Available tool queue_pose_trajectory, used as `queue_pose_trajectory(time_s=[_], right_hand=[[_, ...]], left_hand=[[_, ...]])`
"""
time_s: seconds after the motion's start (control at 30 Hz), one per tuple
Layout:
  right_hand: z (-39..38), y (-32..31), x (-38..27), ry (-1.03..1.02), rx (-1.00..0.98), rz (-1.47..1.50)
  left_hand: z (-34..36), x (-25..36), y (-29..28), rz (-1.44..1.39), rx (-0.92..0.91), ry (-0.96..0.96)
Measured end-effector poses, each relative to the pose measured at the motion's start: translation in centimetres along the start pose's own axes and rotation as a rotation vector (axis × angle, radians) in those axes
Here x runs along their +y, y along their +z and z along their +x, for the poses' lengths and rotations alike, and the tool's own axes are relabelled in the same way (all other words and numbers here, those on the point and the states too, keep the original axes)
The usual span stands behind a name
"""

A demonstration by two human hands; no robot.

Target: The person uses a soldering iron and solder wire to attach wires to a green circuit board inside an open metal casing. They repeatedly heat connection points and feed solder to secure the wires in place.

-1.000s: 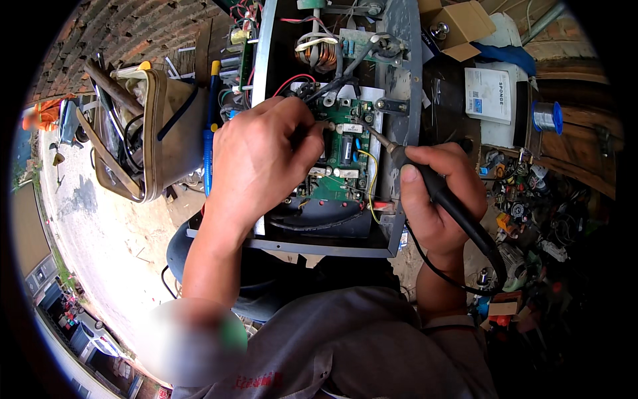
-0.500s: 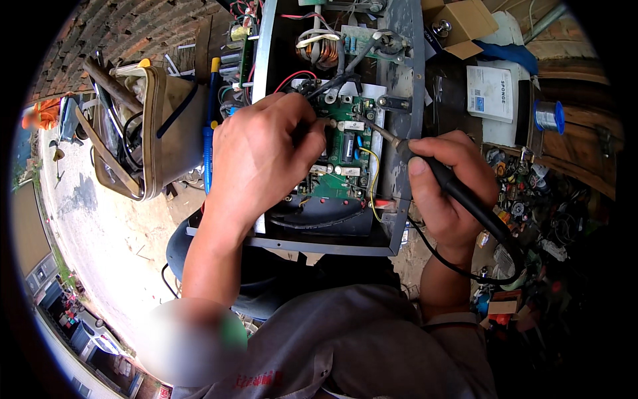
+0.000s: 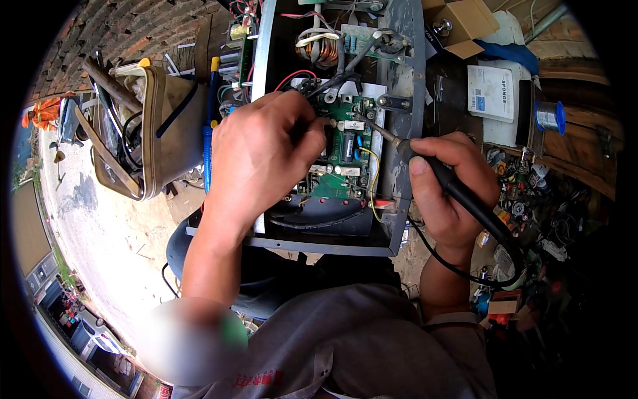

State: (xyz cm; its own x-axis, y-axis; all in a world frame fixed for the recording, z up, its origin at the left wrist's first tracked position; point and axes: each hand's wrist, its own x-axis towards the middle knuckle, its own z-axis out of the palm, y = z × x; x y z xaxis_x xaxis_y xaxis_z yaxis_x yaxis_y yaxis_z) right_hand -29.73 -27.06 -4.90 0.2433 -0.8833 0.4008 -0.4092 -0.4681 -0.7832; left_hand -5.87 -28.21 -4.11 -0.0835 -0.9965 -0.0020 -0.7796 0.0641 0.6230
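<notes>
My right hand point(image 3: 455, 186) grips the black handle of a soldering iron point(image 3: 444, 174). Its thin tip points up and left, at the upper right part of a green circuit board point(image 3: 332, 186); whether it touches a joint I cannot tell. My left hand point(image 3: 266, 149) is closed over the left side of that board, fingers pinched and bent under. What they hold, if anything, is hidden behind the knuckles. White block parts, a dark component point(image 3: 347, 146) and a yellow wire point(image 3: 378, 174) show on the board, which sits inside an open grey metal chassis point(image 3: 325, 248).
A copper-wound coil point(image 3: 319, 52) and thick cables fill the chassis's far end. Left stands a beige bucket point(image 3: 179, 126) of tools. To the right lie a white box point(image 3: 490, 93), a solder spool point(image 3: 549, 117), an open cardboard box point(image 3: 468, 26) and heaped small parts point(image 3: 525, 199).
Almost nothing differs. Both hands and the soldering iron stay in nearly the same place over the board, and the iron's cord has sagged very slightly.
</notes>
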Motion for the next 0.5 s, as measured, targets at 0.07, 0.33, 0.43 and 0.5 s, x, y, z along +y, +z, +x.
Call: queue_pose_trajectory(time_s=[0.07, 0.33, 0.43, 0.5], right_hand=[[-0.04, 0.02, 0.03, 0.003, 0.002, 0.001], [-0.12, -0.03, 0.06, 0.011, 0.005, 0.006], [-0.07, -0.01, -0.05, 0.008, 0.004, 0.010], [-0.06, -0.08, -0.18, 0.019, 0.001, 0.009]], left_hand=[[0.08, 0.14, -0.11, 0.008, -0.014, -0.002], [0.09, 0.34, 0.06, 0.048, -0.021, -0.001], [0.09, 0.44, 0.06, 0.041, -0.024, -0.011], [0.06, 0.48, 0.13, 0.038, -0.015, -0.013]])
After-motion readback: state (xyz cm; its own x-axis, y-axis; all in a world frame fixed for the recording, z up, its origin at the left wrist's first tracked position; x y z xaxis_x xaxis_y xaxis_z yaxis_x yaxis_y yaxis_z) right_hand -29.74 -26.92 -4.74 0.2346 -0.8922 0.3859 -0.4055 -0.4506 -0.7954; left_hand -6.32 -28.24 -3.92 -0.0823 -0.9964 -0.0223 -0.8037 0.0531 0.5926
